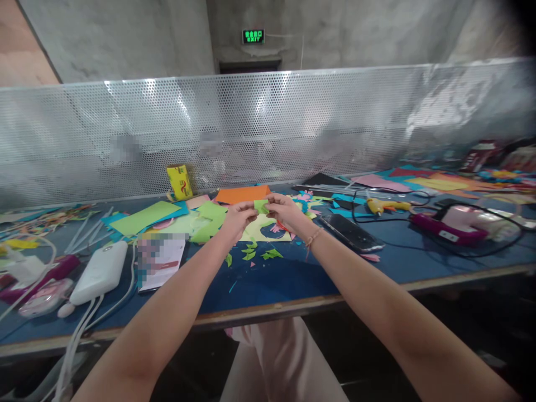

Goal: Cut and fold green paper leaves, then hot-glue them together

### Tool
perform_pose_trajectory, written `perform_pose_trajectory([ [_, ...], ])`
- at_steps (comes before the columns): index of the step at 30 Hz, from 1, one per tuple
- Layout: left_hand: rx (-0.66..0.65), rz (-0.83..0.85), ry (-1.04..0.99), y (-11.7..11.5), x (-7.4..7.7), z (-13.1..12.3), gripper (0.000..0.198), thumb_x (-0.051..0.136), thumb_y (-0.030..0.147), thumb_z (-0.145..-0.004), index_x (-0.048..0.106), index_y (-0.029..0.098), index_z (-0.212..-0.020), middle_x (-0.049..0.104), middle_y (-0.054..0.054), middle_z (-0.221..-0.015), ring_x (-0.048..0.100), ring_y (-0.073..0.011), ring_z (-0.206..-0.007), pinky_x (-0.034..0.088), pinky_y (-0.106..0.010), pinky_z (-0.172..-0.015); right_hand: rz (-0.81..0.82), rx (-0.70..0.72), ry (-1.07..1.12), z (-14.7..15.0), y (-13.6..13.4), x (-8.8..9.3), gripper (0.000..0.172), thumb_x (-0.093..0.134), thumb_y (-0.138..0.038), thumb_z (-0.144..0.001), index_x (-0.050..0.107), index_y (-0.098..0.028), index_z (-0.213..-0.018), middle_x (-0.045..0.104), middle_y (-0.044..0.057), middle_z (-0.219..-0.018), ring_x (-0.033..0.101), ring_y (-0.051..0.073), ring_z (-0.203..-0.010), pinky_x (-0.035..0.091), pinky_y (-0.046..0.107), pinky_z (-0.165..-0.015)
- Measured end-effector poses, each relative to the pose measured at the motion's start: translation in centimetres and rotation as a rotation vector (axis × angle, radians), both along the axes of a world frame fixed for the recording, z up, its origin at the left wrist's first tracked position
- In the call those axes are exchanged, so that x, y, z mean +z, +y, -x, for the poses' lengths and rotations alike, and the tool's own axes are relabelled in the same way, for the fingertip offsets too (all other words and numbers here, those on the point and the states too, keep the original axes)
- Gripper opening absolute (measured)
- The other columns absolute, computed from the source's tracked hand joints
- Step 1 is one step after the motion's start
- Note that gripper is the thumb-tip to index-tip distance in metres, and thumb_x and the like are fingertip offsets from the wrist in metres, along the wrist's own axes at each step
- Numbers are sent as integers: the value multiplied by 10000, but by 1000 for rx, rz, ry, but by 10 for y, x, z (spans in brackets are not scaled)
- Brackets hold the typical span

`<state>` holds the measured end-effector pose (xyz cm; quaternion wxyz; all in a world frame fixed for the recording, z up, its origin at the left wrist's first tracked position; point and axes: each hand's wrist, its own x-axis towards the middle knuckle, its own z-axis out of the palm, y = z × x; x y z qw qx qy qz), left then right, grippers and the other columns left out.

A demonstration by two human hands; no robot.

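Between my two hands, above the middle of the blue table, is a small piece of green paper [261, 206]. My left hand [240, 219] pinches its left side, and my right hand [285, 211] pinches its right side. Below lie green paper scraps [250, 251], several of them small and cut or folded. Light green sheets [209, 220] spread out beside my left hand, with an orange sheet [243, 194] behind. Past my right hand are pink and blue paper cut-outs [304, 200].
A phone [161, 261] and a white power bank [100, 272] with cables lie at left. At right are a dark phone [352, 231], a yellow glue gun [387, 206] and a purple power strip [446, 229]. A yellow packet [178, 182] stands before the perforated metal screen [251, 128].
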<state>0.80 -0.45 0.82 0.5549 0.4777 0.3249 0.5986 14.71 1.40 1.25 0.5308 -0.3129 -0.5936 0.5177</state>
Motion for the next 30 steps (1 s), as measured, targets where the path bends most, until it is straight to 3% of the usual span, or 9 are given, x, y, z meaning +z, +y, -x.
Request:
perform_pose_trajectory([
  [10, 89, -21, 141, 3, -2, 1, 190, 601, 138, -538, 598, 149, -727, 568, 12, -649, 509, -73, -555, 382, -219, -564, 38, 31, 20, 0, 4, -3, 151, 602, -183, -574, 537, -170, -711, 534, -41, -556, 512, 71, -490, 431, 228, -527],
  [17, 83, -74, 90, 3, -3, 3, 216, 630, 125, -524, 581, 138, -734, 576, -3, -718, 528, -84, -628, 418, -236, -630, 4, 26, -41, 0, 6, -6, 141, 627, -262, -615, 550, -162, -677, 557, -19, -585, 542, 79, -555, 441, 223, -568],
  [24, 30, -46, 32, -1, 2, 1, 253, 627, 84, -470, 595, 129, -716, 599, 0, -679, 533, -82, -621, 410, -229, -635, -58, 38, -63, -1, 2, -4, 180, 640, -219, -595, 562, -171, -750, 570, -22, -614, 542, 79, -546, 457, 236, -581],
  [30, 60, -14, 28, -4, 4, 2, 246, 636, 108, -481, 588, 142, -720, 594, 9, -634, 548, -88, -594, 429, -240, -630, -40, 22, -33, -1, 6, -6, 214, 632, -184, -565, 608, -164, -777, 578, -24, -573, 536, 80, -506, 467, 246, -571],
])
